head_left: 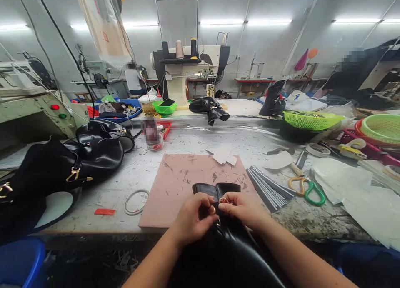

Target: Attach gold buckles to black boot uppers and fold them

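Observation:
A glossy black leather boot upper (231, 246) reaches from the lower edge of the view onto the pinkish-brown board (178, 184), its far end spread in two flaps. My left hand (195, 217) pinches it near the middle, with thumb and fingers closed. Close beside it, my right hand (240, 207) is closed on the same part, with gold-coloured metal showing at its fingertips. A small gold fitting (218, 222) sits on the leather just below the fingers. The fingers partly hide what lies between the two hands.
More black boot uppers (100, 154) with gold buckles are piled at left. Scissors (314, 192), grey-edged strips (270, 188) and white sheets (343, 179) lie at right. A tape ring (136, 202) is left of the board. Behind stands a sewing machine (175, 79).

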Demonstrator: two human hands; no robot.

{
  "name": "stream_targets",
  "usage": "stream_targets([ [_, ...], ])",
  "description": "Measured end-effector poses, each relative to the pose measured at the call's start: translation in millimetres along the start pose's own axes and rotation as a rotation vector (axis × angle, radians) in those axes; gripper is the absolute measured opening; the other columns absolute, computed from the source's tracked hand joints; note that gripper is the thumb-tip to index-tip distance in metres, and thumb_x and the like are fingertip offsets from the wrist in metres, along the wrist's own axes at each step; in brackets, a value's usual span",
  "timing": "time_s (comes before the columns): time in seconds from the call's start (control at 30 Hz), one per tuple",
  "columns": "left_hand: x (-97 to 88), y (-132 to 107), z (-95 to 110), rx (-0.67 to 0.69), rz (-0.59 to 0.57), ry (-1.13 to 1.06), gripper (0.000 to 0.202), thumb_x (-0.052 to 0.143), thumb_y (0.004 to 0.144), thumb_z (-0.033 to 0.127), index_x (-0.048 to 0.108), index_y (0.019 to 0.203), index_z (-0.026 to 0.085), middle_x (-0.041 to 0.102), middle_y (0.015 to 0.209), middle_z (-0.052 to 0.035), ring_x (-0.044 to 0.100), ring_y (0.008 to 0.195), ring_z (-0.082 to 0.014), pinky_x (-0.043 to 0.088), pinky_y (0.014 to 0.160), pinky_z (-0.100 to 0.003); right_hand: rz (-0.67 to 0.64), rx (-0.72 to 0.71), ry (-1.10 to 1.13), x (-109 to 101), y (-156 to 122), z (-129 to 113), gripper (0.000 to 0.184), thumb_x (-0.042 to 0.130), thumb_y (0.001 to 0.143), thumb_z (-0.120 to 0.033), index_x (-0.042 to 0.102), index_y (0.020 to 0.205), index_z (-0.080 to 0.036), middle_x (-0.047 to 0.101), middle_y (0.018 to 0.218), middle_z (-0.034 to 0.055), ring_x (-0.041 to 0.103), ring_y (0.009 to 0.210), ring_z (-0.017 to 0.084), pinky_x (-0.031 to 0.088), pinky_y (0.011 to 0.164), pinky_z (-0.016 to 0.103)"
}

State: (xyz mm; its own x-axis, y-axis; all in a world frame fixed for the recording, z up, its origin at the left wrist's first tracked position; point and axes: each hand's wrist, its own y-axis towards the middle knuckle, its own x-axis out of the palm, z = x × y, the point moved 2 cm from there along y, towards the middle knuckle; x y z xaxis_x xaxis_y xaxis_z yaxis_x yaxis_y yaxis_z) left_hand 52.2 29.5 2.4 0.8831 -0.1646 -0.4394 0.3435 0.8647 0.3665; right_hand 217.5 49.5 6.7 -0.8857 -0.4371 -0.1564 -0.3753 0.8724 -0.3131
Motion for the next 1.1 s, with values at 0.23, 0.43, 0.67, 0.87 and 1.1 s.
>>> stream_targets([
  [0.23, -7.6, 5.7, -7.4, -0.211, -0.047, -0.036, 0.009, 0.050, 0.077, 0.018, 0.056, 0.083, 0.017, 0.063, 0.084, -0.0053, 0.060, 0.080, -0.0169, 0.049, 0.073, -0.029, -0.072, 0.000, 0.074, -1.0, 0.2, 4.0, 0.028, 0.066, 0.060, -0.039, 0.048, 0.064, -0.017, 0.044, 0.056, -0.0057, 0.038, 0.054, 0.009, 0.029, 0.053, 0.022],
  [0.43, -6.3, 9.5, -11.6, -0.238, -0.026, -0.072, 0.013, 0.053, 0.073, 0.014, 0.063, 0.080, 0.016, 0.065, 0.078, -0.0034, 0.061, 0.073, -0.0154, 0.049, 0.068, -0.026, -0.092, -0.010, 0.032, -5.2, -0.5, 2.6, 0.012, 0.063, 0.060, -0.024, 0.054, 0.065, -0.017, 0.049, 0.060, -0.0042, 0.044, 0.059, 0.010, 0.033, 0.055, 0.021],
  [0.67, -11.5, 12.6, -3.2, -0.159, -0.146, -0.045, 0.015, 0.055, 0.071, 0.010, 0.068, 0.077, 0.018, 0.065, 0.076, -0.0027, 0.060, 0.073, -0.0141, 0.048, 0.068, -0.024, -0.073, -0.031, -0.065, -3.5, -2.4, -1.1, 0.012, 0.061, 0.066, -0.024, 0.061, 0.074, -0.016, 0.054, 0.064, -0.0022, 0.047, 0.062, 0.012, 0.036, 0.057, 0.023],
  [0.87, -6.3, 10.0, -4.2, -0.079, -0.134, -0.005, 0.018, 0.051, 0.076, 0.010, 0.066, 0.081, 0.018, 0.062, 0.085, -0.0041, 0.059, 0.079, -0.0144, 0.048, 0.073, -0.026, -0.072, -0.061, -0.333, 1.6, -0.9, -10.1, 0.006, 0.053, 0.073, -0.019, 0.059, 0.072, -0.017, 0.052, 0.061, -0.0026, 0.046, 0.060, 0.013, 0.034, 0.055, 0.023],
  [1.1, -10.8, 6.8, -7.3, -0.195, -0.056, -0.007, 0.010, 0.057, 0.072, 0.016, 0.058, 0.082, 0.018, 0.057, 0.086, -0.0037, 0.059, 0.084, -0.0170, 0.051, 0.072, -0.028, -0.104, -0.080, -0.285, 2.3, -1.5, -7.8, 0.006, 0.055, 0.070, -0.020, 0.049, 0.069, -0.018, 0.045, 0.064, -0.0040, 0.041, 0.062, 0.012, 0.033, 0.056, 0.022],
])
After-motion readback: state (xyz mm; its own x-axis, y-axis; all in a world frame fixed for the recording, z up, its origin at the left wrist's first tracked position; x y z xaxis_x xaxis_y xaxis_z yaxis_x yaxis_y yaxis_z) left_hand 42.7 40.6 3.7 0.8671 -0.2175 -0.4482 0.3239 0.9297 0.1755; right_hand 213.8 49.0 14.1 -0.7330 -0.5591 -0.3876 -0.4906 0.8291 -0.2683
